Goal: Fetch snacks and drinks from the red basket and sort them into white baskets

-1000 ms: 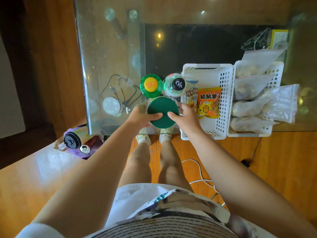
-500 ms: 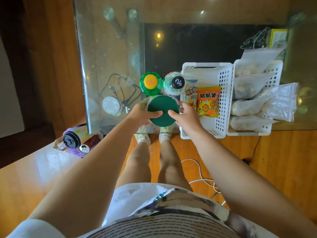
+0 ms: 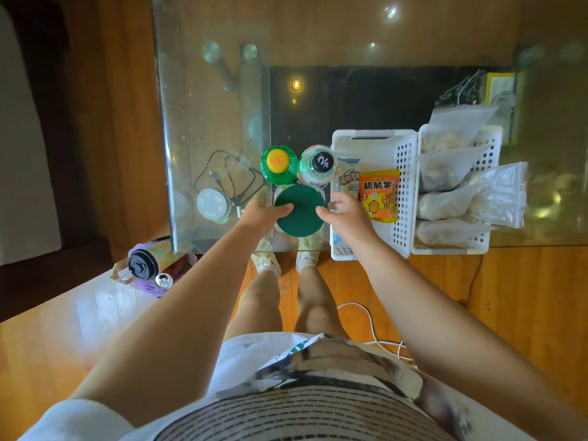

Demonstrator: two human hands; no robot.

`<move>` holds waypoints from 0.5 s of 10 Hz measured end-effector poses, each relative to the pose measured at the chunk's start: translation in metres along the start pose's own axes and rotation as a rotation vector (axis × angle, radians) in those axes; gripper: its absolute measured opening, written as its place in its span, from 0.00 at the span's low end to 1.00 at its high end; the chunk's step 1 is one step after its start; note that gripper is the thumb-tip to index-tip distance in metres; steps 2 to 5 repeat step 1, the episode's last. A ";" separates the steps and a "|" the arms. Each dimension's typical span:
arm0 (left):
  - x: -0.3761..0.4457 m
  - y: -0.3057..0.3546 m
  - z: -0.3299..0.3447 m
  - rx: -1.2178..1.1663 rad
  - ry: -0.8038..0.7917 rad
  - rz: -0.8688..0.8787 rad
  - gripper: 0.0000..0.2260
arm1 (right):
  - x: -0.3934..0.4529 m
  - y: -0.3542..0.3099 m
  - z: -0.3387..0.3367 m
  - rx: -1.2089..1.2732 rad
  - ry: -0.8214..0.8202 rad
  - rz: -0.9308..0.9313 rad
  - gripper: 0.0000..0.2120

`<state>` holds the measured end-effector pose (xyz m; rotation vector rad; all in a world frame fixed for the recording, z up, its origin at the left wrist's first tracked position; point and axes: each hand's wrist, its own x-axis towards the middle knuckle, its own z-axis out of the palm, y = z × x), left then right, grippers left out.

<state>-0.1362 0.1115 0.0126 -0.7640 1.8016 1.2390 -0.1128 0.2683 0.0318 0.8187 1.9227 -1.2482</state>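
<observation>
From the head camera we look straight down through a glass table [image 3: 203, 122] onto a wooden floor. On the glass at the left lie a tangled black cable [image 3: 222, 176] and a small round white disc [image 3: 212, 203]. Two white baskets stand side by side at the right: the nearer basket [image 3: 404, 192] holds an orange snack packet [image 3: 378, 195] and a pale bread packet [image 3: 348, 179], the far basket [image 3: 490, 144] is piled with clear bags [image 3: 451, 160] that spill over its rim. Down on the floor at the left sits a dark-lidded cup [image 3: 141, 265] beside a can. Two bottles stand just behind our jar: a green bottle with a yellow cap [image 3: 278, 163] and a clear bottle with a black cap [image 3: 319, 165], hemming it in. The jar [image 3: 299, 210] itself shows mainly its flat, dark green round lid, upright on the glass near the table's front edge, just left of the nearer basket. Our left hand [image 3: 261, 213] grips its left side, thumb curled over the lid; our right hand [image 3: 345, 214] has its thumb tip at the lid's right rim, though we cannot tell whether those fingers truly clasp it.
</observation>
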 end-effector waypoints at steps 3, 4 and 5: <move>-0.023 0.002 -0.013 0.001 0.086 -0.068 0.21 | -0.033 -0.011 -0.017 0.048 0.046 -0.069 0.19; -0.023 0.002 -0.013 0.001 0.086 -0.068 0.21 | -0.033 -0.011 -0.017 0.048 0.046 -0.069 0.19; -0.023 0.002 -0.013 0.001 0.086 -0.068 0.21 | -0.033 -0.011 -0.017 0.048 0.046 -0.069 0.19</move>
